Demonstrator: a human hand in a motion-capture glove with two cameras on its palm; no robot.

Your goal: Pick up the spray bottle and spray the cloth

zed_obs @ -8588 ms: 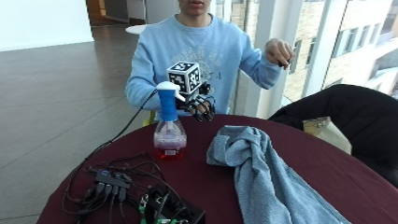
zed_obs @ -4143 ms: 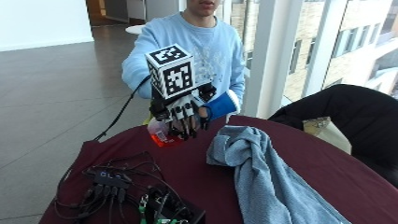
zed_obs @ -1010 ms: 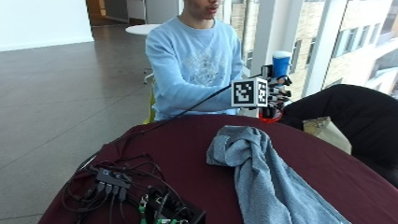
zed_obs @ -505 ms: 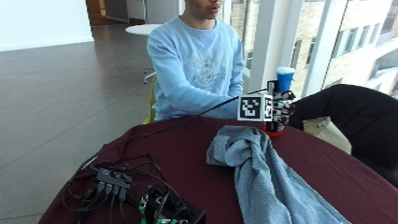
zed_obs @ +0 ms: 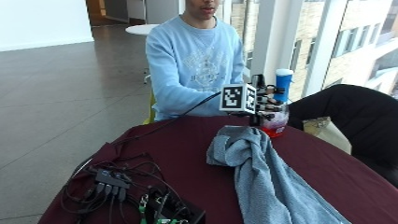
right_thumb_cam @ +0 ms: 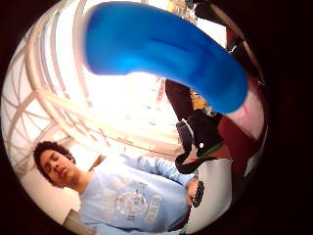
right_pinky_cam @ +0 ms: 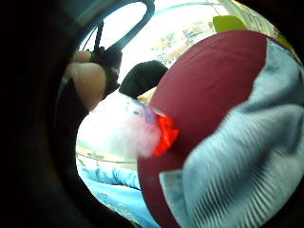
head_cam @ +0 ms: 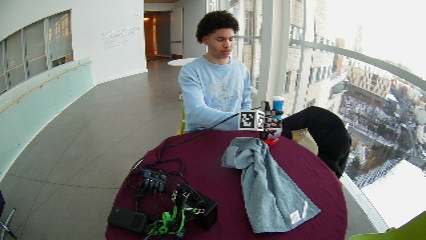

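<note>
My gloved right hand (zed_obs: 266, 104) grips the spray bottle (zed_obs: 277, 117) around its neck, upright, at the far side of the dark red table (zed_obs: 187, 154). The bottle has a blue head (zed_obs: 283, 80) and a clear body with red liquid at the bottom. It is just behind the bunched top end of the grey-blue cloth (zed_obs: 264, 177), which lies in a long strip toward the near edge. Whether its base touches the table I cannot tell. The palm views show the blue head (right_thumb_cam: 161, 49), the clear body (right_pinky_cam: 137, 130) and the cloth (right_pinky_cam: 242, 156) close by.
A tangle of black cables and small electronics (zed_obs: 124, 191) covers the table's near left part. A black jacket (zed_obs: 351, 109) hangs over a chair at the right, with a paper bag (zed_obs: 317, 125) beside it. The seated person's torso (zed_obs: 196, 65) is just behind the table.
The hand lifted the bottle from the table's left side and carried it right, behind the cloth. In the last second it came down toward the table and has since held still.
</note>
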